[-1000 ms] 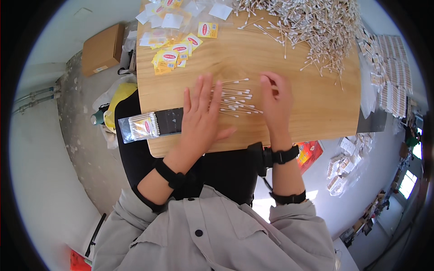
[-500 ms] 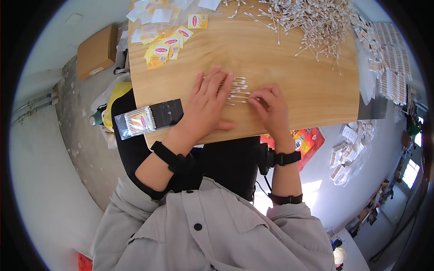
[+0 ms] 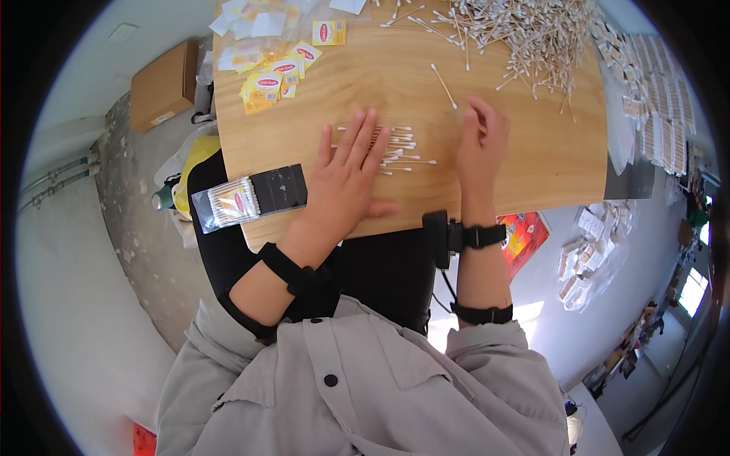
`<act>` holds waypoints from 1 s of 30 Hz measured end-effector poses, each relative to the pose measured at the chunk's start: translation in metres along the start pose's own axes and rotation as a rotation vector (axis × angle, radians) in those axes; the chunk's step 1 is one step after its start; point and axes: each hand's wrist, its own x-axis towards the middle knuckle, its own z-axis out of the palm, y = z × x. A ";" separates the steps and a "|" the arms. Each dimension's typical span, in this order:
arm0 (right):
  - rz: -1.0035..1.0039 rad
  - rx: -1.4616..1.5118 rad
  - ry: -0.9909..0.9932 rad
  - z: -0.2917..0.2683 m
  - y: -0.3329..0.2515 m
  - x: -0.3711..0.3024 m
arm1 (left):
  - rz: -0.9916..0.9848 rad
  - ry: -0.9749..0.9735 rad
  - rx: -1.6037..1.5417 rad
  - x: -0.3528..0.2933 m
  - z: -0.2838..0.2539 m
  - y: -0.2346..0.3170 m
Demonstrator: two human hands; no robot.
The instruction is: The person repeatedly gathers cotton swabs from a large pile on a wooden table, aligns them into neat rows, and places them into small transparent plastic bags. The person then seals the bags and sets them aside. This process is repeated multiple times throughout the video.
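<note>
My left hand (image 3: 346, 167) lies flat over a small row of cotton swabs (image 3: 399, 144), its fingers stretched out. The swabs' white tips stick out to the right of its fingers, one farther than the others. Right of this row, my right hand (image 3: 484, 137) is raised with its fingers curled in, and no swab shows in it. Ahead of its fingertips is a single cotton swab (image 3: 443, 86), apart from the rest. A clear bag of cotton swabs (image 3: 234, 202) with a yellow label sits left of my left wrist, partly over a black block (image 3: 280, 188).
A large heap of loose cotton swabs (image 3: 525, 38) covers the far right of the wooden table (image 3: 547, 163). Yellow label cards (image 3: 268, 83) and clear bags (image 3: 247, 23) lie at the far left. Packed swab bundles (image 3: 658, 99) stand beyond the right edge. A cardboard box (image 3: 163, 85) is off to the left.
My right hand has moved away from the row, forward and to the right. A single swab now shows ahead of it. My left hand has stayed on the row.
</note>
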 end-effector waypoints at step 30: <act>0.034 0.113 -0.178 -0.005 -0.012 -0.051 | 0.074 0.004 0.027 -0.010 0.000 -0.009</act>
